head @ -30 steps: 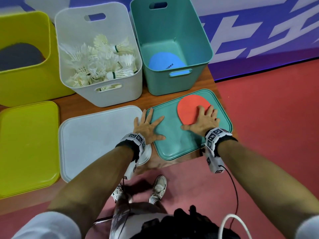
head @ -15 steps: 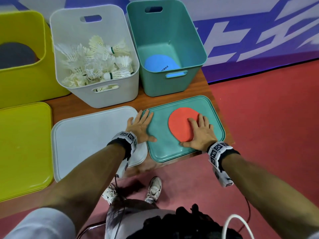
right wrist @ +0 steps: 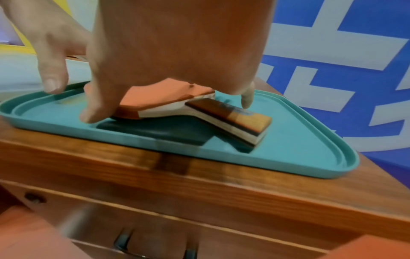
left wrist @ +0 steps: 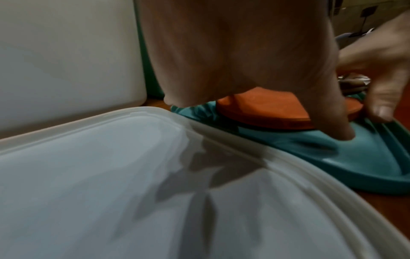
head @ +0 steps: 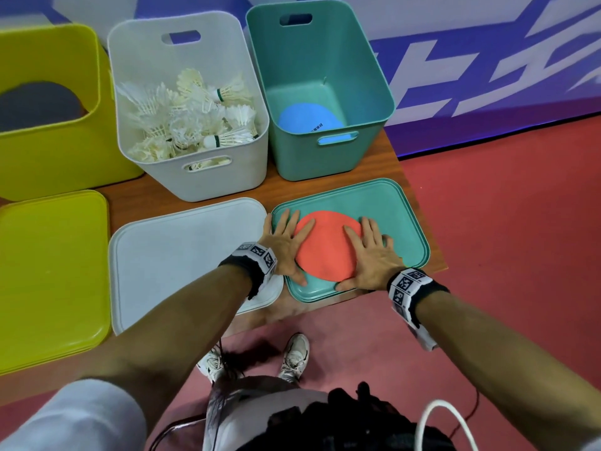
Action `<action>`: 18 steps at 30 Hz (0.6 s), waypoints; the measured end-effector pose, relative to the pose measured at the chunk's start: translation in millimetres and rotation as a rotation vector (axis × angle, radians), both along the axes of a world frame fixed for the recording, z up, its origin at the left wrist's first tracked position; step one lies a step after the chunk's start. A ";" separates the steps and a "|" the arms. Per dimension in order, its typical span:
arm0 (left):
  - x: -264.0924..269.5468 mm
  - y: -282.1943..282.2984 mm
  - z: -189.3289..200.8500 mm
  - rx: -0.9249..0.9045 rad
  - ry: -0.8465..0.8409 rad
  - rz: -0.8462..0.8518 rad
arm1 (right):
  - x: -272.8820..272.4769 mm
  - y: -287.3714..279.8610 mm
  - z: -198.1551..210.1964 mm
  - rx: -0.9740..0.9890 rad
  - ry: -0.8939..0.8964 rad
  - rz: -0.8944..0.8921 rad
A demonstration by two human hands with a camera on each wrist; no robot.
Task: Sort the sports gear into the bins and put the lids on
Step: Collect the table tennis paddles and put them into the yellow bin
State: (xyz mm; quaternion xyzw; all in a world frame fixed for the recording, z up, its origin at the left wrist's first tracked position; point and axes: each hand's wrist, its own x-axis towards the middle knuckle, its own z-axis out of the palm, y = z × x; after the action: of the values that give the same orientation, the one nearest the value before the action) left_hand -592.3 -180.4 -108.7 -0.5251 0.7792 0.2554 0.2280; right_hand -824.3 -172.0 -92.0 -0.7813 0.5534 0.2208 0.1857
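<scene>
A red table tennis paddle [head: 325,245] lies on the teal lid [head: 396,216] at the table's front right. My right hand [head: 370,252] rests flat on its right half with straight fingers, the thumb at the near edge. In the right wrist view the paddle's wooden handle [right wrist: 233,119] sticks out below my palm, slightly raised above the lid [right wrist: 288,149]. My left hand [head: 286,245] lies flat on the paddle's left edge, thumb on the lid. Behind stands the teal bin [head: 325,60] with a blue paddle [head: 309,120] inside.
A white bin [head: 195,180] full of shuttlecocks [head: 188,118] stands left of the teal bin, its white lid [head: 182,255] in front. At the far left are a yellow bin [head: 48,157] and yellow lid [head: 48,271]. The table's edge runs just right of the teal lid.
My right hand has dragged the red paddle across the teal lid toward me and to the left. My left hand has shifted from the lid's left edge onto the paddle's left side.
</scene>
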 end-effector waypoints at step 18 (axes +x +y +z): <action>44.2 33.0 25.8 -0.247 0.218 0.216 | 38.0 -5.1 41.4 -0.023 -0.282 0.054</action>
State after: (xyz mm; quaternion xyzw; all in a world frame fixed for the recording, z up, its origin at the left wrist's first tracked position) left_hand -548.0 -147.4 -82.8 -0.5990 0.7636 0.2363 0.0474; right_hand -786.4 -177.0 -50.6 -0.8215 0.5029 0.1072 0.2465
